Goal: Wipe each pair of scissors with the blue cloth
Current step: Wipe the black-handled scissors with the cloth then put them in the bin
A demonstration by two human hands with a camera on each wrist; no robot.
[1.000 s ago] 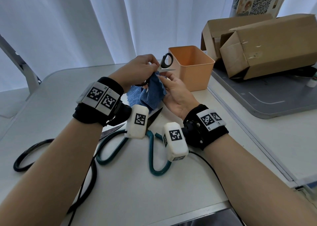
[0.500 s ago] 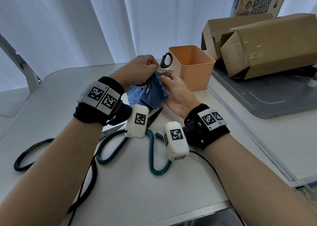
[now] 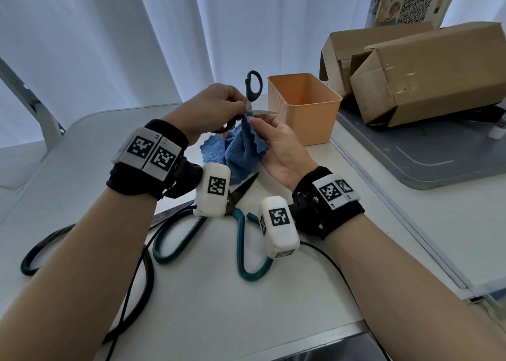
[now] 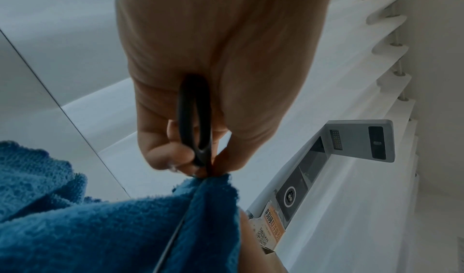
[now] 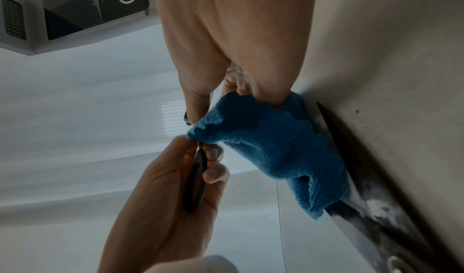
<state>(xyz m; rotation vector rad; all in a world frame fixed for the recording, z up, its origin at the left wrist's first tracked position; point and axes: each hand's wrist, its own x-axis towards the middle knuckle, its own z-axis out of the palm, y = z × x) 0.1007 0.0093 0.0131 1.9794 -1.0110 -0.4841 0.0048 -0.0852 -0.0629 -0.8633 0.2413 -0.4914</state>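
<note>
My left hand [image 3: 219, 105] holds a small pair of black-handled scissors [image 3: 253, 86] by the handles, above the table. The blades stand apart: one silver blade [image 3: 264, 112] points right, the other runs down into the blue cloth [image 3: 241, 152]. My right hand [image 3: 276, 141] pinches the cloth around that lower blade. In the left wrist view the black handle loop [image 4: 194, 122] sits between my fingers, with the blue cloth [image 4: 125, 227] just below. The right wrist view shows the cloth [image 5: 271, 148] bunched under my right fingers. Large teal-handled scissors [image 3: 241, 240] lie on the table under my wrists.
An orange plastic bin [image 3: 304, 105] stands just right of my hands. Cardboard boxes [image 3: 427, 73] rest on a grey tray [image 3: 438, 160] at the right. Another pair of big scissors with black handles [image 3: 43, 248] lies at the left, near a black cable [image 3: 137, 286].
The small scissors have swung up so one handle loop stands higher, and the blades have spread wider. My right hand with the cloth has slid along the lower blade.
</note>
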